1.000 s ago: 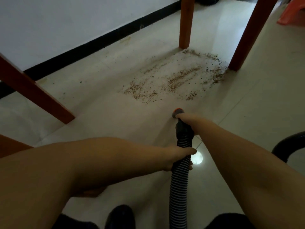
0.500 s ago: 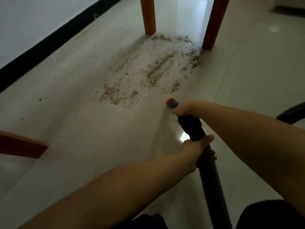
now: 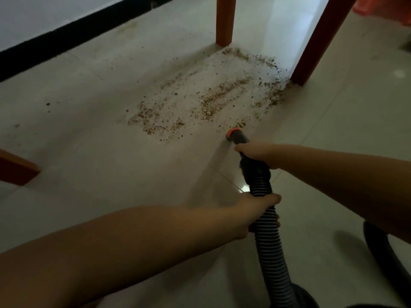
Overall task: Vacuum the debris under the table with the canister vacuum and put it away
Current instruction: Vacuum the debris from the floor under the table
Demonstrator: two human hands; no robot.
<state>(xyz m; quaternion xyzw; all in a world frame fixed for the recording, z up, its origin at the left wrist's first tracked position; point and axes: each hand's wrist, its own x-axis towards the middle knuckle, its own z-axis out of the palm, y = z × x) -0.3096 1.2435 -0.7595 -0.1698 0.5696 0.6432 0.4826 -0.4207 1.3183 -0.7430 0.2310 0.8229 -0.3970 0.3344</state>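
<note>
Brown crumbly debris (image 3: 206, 103) is spread over the pale tiled floor between two orange-brown table legs. A black ribbed vacuum hose (image 3: 270, 238) runs from the bottom of the view up to a grey nozzle with an orange tip (image 3: 233, 132), which rests on the floor at the near right edge of the debris. My right hand (image 3: 255, 153) grips the hose's handle just behind the nozzle. My left hand (image 3: 259, 207) is closed around the ribbed hose lower down. The canister itself is mostly out of view.
Table legs stand at the far middle (image 3: 225, 21) and far right (image 3: 320, 41), with another leg (image 3: 15, 167) at the left edge. A white wall with a black skirting board (image 3: 73, 34) runs along the left. A loop of black hose (image 3: 384, 252) lies at the right.
The view has swung between frames. The nozzle tip has crept forward to the near edge of the debris. Both hands keep their hold on the hose.
</note>
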